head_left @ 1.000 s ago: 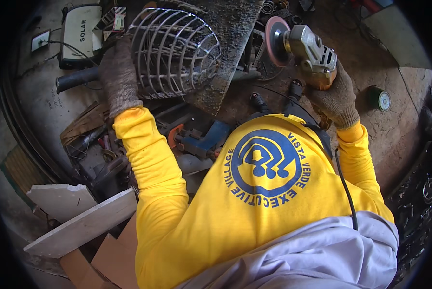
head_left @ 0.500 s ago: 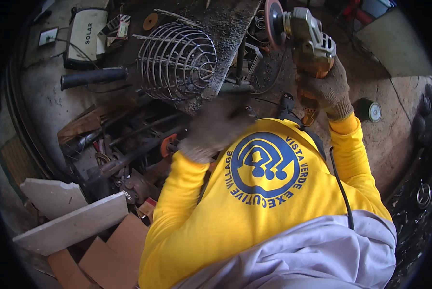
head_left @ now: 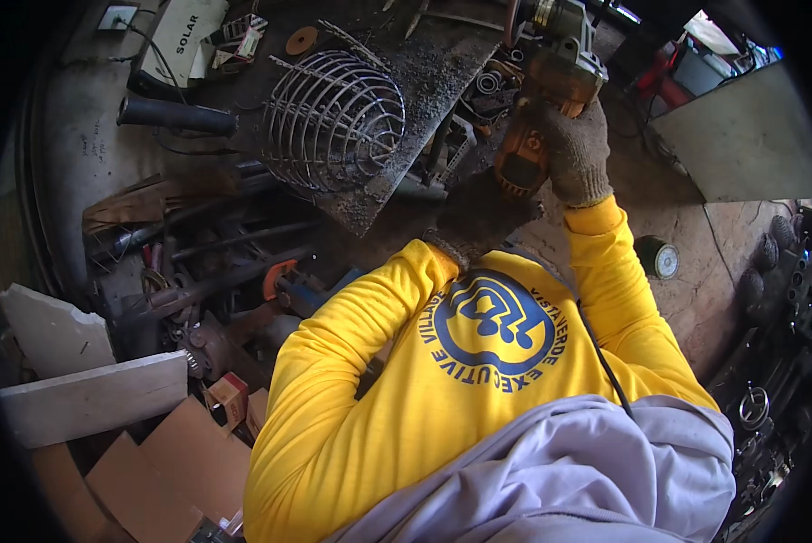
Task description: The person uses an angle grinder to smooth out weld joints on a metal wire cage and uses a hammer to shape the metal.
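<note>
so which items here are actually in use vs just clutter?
In use:
- orange and grey angle grinder, gripped by the gloved right hand
- gloved left hand, at the grinder's rear end
- domed wire cage on the gritty metal worktable

Lying about:
- black cylindrical handle
- small rust-brown disc
- round green tin
- white broken boards
- cardboard pieces
</note>
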Demonstrator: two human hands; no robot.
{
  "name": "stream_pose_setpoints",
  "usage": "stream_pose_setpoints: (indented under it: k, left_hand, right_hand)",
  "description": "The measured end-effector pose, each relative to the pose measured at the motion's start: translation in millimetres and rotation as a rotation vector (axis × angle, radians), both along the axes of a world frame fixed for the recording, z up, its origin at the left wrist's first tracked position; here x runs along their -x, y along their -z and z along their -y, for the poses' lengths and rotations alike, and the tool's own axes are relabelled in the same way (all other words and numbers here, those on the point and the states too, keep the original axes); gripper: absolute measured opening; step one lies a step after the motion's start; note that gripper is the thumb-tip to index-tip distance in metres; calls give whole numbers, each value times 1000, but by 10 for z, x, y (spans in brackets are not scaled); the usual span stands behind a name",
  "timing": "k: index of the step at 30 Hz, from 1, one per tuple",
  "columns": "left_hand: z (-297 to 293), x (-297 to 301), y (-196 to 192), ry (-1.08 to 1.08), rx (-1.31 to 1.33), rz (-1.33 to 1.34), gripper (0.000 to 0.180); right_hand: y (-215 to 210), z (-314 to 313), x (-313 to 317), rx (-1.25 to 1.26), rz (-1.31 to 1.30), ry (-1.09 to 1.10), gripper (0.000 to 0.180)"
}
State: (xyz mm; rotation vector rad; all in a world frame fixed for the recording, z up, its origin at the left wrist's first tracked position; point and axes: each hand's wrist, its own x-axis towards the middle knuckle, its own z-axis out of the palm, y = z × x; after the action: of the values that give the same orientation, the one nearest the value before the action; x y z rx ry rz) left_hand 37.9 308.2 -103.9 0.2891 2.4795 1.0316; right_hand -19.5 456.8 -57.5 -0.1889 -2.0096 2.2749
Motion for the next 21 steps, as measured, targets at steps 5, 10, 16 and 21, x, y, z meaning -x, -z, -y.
stream_pose_setpoints:
  k: [5, 10, 16, 21]
  left_hand:
    - [51, -29, 206, -149, -79, -14, 58]
    - [170, 28, -48, -237, -200, -83, 59]
    - [398, 207, 199, -66, -412, -342, 55]
    - [596, 408, 257, 28, -961, 757, 52]
  right_hand:
    - [3, 127, 45, 2, 3, 8, 41]
    - [-15, 187, 151, 130, -39, 11, 41]
    - [19, 157, 369, 253, -11, -86, 35]
    - [6, 156, 732, 607, 92, -414, 38]
